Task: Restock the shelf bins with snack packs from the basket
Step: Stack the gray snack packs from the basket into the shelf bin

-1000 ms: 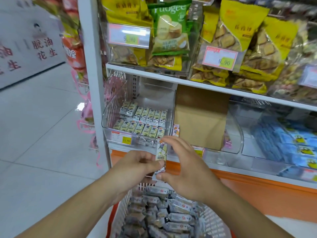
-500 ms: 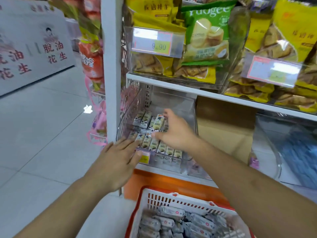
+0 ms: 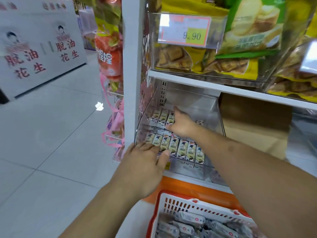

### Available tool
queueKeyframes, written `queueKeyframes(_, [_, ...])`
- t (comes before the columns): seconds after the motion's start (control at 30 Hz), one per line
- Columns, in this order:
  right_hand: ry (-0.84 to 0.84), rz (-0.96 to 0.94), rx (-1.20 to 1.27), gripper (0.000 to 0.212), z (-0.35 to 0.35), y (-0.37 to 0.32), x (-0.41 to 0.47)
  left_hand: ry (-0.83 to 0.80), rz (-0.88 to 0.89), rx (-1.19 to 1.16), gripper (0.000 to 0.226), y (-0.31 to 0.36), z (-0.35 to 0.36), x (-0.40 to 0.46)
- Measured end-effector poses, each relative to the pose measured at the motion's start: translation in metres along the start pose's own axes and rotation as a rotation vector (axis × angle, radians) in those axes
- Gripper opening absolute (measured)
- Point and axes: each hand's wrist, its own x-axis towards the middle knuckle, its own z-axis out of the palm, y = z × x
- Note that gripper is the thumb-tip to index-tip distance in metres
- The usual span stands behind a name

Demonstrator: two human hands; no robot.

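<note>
A clear plastic bin on the lower shelf holds two rows of small pale green snack packs. My right hand reaches into the bin's back row. Its thumb and fingers pinch one snack pack lengthwise, lined up with its neighbours. My left hand rests with straight fingers on the bin's front left edge and touches the front row. Below, a white basket with a red rim holds several grey wrapped snack packs.
A white shelf post stands left of the bin, with pink-ribboned goods hanging beyond it. An upper bin with a price tag holds yellow and green cookie bags. Brown cardboard fills the neighbouring slot. A tiled aisle floor lies to the left.
My right hand carried a pack up from near the basket into the bin's back row. My left hand let go of it and moved onto the bin's front edge. The view moved closer.
</note>
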Motion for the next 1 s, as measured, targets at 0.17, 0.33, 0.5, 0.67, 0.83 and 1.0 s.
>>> queueKeyframes(0.17, [0.1, -0.07, -0.017, 0.085, -0.017, -0.009, -0.033, 0.041, 0.025, -0.041, 0.065, 0.006, 0.002, -0.003])
queueKeyframes(0.33, [0.208, -0.23, 0.15, 0.041, -0.042, -0.014, -0.13, 0.201, 0.046, -0.105, 0.047, 0.027, -0.007, -0.021])
queueKeyframes(0.5, [0.282, -0.365, 0.317, 0.013, -0.043, 0.021, -0.245, 0.16, 0.03, -0.195, 0.026, 0.055, 0.01, -0.054])
queueKeyframes(0.67, [0.087, -0.1, 0.26, 0.012, -0.001, 0.101, -0.314, -0.13, -0.016, -0.171, 0.026, 0.059, 0.085, -0.079])
queueKeyframes(0.83, [-0.068, 0.276, -0.003, 0.01, 0.049, 0.193, -0.322, -0.242, -0.256, -0.12, 0.071, 0.031, 0.172, -0.11])
queueKeyframes(1.0, [-0.056, 0.467, -0.004, 0.027, 0.09, 0.247, -0.32, -0.324, -0.37, -0.137, 0.093, 0.018, 0.218, -0.124])
